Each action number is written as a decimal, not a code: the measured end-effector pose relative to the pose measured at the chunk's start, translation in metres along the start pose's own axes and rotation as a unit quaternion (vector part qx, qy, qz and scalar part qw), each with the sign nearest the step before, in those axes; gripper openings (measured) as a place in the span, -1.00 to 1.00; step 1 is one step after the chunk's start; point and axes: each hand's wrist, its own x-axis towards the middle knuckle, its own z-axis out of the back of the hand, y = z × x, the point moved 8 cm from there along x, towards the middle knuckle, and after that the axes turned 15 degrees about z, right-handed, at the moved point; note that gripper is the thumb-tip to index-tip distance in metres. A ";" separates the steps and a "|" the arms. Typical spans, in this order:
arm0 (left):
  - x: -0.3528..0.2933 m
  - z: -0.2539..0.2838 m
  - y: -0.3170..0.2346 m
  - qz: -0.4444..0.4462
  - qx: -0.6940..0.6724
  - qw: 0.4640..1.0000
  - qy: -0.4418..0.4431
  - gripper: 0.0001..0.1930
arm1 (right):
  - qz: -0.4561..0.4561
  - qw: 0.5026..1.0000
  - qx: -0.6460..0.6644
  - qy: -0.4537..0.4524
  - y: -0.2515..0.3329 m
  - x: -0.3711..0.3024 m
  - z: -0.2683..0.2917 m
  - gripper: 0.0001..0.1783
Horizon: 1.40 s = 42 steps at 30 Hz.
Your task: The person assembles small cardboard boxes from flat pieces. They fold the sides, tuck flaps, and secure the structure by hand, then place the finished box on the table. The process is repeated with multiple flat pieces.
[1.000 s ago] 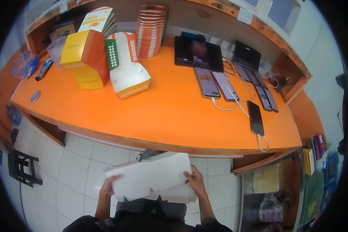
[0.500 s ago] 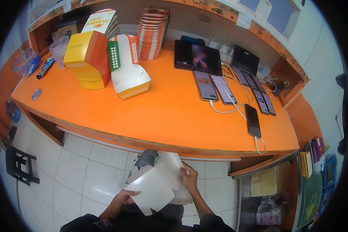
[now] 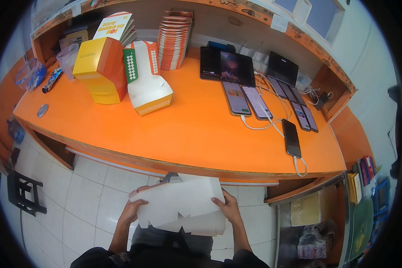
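Note:
Several flat die-cut carton blanks (image 3: 172, 205), white inner side up with notched edges, are held in a loose layer over my lap, below the table's front edge. My left hand (image 3: 131, 209) grips their left end, thumb on top and fingers hidden beneath. At the right end my right hand (image 3: 228, 206) pinches them the same way, thumb over the white face. On the table, an assembled carton box (image 3: 152, 94) stands with its lid raised, white inside and yellow outside. Beside it is a stack of yellow and orange boxes (image 3: 100, 71).
An orange table (image 3: 183, 129) spans the view. Folded red-and-white cartons (image 3: 174, 42) are piled at the back. Several phones, a charging black phone (image 3: 291, 137), white cables and a tablet (image 3: 236, 67) lie on the right. A black stool (image 3: 26, 193) stands on the floor at left.
The blanks have turned from a slant to nearly level and spread sideways. My left hand has risen and moved left; my right hand has shifted slightly right.

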 end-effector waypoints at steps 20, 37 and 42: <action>-0.006 0.071 -0.035 -0.145 0.114 0.936 -0.300 -0.66 | -0.113 0.970 0.090 0.196 -0.011 -0.080 -0.096 -0.35; -0.060 -0.059 0.039 0.163 0.207 0.903 0.339 0.20 | 0.101 0.988 0.029 0.112 0.029 -0.056 -0.137 0.07; -0.065 -0.068 -0.010 -0.046 0.287 0.939 0.186 -0.04 | 0.020 0.995 -0.032 0.090 0.012 -0.062 -0.130 -0.09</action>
